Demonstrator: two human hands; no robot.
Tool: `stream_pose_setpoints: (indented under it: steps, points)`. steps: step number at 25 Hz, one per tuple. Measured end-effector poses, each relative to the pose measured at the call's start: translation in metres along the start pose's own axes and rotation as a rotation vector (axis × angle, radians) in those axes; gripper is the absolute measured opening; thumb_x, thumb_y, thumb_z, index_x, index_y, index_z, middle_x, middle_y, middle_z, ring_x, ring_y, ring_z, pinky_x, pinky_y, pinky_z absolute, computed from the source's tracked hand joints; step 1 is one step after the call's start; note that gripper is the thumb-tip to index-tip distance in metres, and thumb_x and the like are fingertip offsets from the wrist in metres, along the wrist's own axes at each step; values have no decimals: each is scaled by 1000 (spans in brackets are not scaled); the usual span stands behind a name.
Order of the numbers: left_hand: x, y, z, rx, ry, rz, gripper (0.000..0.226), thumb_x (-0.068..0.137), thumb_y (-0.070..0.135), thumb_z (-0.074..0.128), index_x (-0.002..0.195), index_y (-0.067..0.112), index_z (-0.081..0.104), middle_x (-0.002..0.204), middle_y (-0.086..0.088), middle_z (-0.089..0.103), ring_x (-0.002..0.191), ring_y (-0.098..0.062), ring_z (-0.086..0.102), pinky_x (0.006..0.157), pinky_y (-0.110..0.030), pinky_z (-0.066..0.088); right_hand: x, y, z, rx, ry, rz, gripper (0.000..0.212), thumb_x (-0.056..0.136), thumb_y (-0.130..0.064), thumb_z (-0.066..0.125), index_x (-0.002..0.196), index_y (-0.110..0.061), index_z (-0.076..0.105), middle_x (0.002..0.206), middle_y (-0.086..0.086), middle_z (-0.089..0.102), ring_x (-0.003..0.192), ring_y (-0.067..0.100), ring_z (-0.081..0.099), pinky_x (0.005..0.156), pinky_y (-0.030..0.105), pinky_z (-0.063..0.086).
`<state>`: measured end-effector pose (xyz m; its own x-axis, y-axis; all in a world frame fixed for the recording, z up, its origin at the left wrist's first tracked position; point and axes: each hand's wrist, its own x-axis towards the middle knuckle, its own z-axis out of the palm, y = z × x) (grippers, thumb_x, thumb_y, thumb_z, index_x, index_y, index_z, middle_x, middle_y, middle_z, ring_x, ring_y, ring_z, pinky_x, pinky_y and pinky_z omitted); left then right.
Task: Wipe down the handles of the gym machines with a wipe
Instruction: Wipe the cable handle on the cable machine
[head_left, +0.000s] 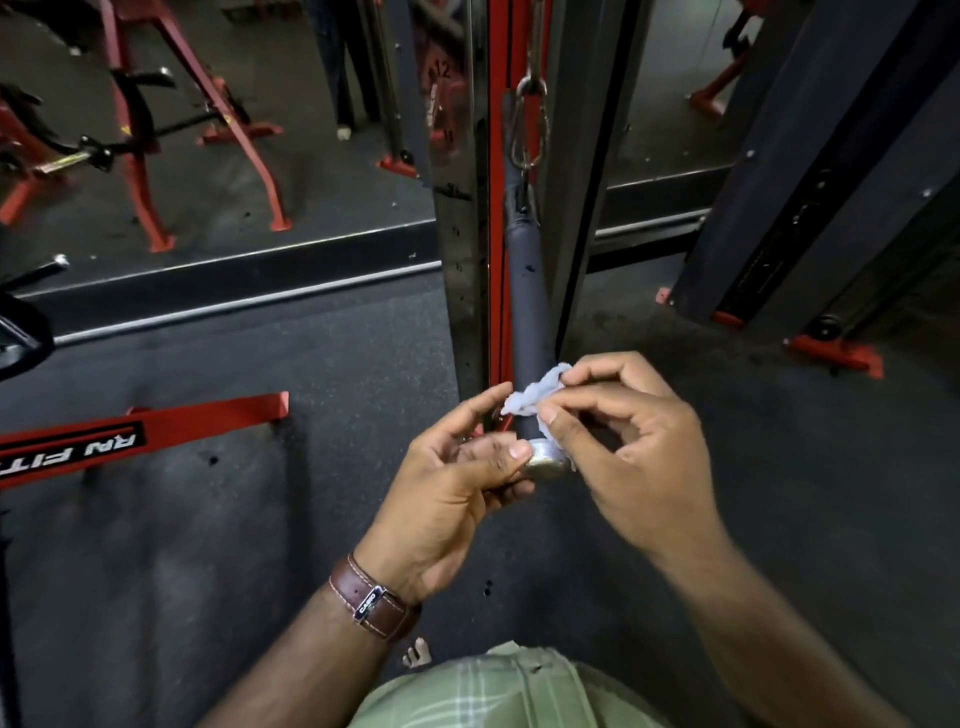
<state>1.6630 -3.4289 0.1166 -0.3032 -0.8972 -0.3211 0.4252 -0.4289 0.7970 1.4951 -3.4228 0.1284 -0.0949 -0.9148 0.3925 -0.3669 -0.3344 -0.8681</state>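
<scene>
Green plaid shirt (498, 691) at bottom edge; brown watch strap (371, 603) on L wrist; left hand (457, 483) w/ fingers curled round the metal end cap (545, 460) of the hanging handle (524, 306), thumb on the cap; right hand (639, 441) pinches a crumpled white wipe (535, 395) betw. thumb & fingers, wipe pressed on the handle's lower end, just above the cap; handle clipped to a carabiner (530, 124) against a red & black machine upright (478, 208); dark rubber floor (311, 519); mirror (260, 130) behind.
</scene>
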Motion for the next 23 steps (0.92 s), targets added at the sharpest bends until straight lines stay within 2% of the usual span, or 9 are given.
stream_pose_setpoints:
  steps: [4,7,9,11,13,15,17,19,23]
  points:
    - [6,4,-10,18,-8,16,63,72,4,75,132,17,64,115,-46,55,94,-35,61,74,-34,54,22,-2,9,-10,30,117,21,82,-8,80,101,-16,78,100,-7,65,86,13,68,70,28,58]
    - [8,6,-16,18,-54,17,65,73,2,73,135,15,61,120,-36,62,103,-37,62,78,-36,53,12,-9,0,-31,-107,152,12,81,-12,83,92,-16,81,89,-8,68,77,14,68,63,31,57]
    - [9,7,-16,31,-76,18,65,73,2,72,136,14,60,121,-32,64,103,-35,62,77,-35,53,14,-14,1,-72,-67,84,11,81,-15,83,91,-17,81,87,-9,68,80,12,68,65,30,57]
    - [12,8,-14,27,-73,24,65,70,4,75,133,12,63,122,-41,57,102,-38,58,73,-32,55,26,-12,5,-128,30,19,10,82,-16,82,92,-16,81,88,-9,67,82,10,67,66,28,57]
    - [14,9,-15,5,-64,24,64,68,6,77,130,13,66,118,-42,59,102,-39,56,74,-33,53,24,-13,6,-120,49,67,7,83,-13,81,90,-15,80,88,-7,68,80,11,67,66,32,56]
    - [16,10,-18,-13,-70,18,61,70,4,75,130,14,66,112,-30,67,99,-35,61,77,-34,53,5,-16,4,-67,-18,135,6,83,-10,80,87,-14,80,87,-6,69,78,13,69,64,35,57]
    - [16,11,-17,-10,-70,18,58,74,1,76,130,14,66,109,-24,70,92,-28,66,74,-31,56,1,-16,6,-19,-3,145,7,83,-9,80,89,-13,80,88,-5,69,81,13,70,65,29,59]
    - [16,10,-14,2,-46,24,53,76,2,70,128,15,67,105,-24,70,84,-24,68,69,-27,57,17,-8,10,-32,97,130,10,83,-11,80,93,-11,79,92,-4,69,84,11,70,68,22,57]
    - [18,15,-13,-19,-48,32,51,78,5,66,127,15,67,108,-21,72,81,-22,68,68,-26,57,4,-10,13,18,104,154,12,84,-9,79,96,-9,78,94,-2,70,85,12,72,69,23,59]
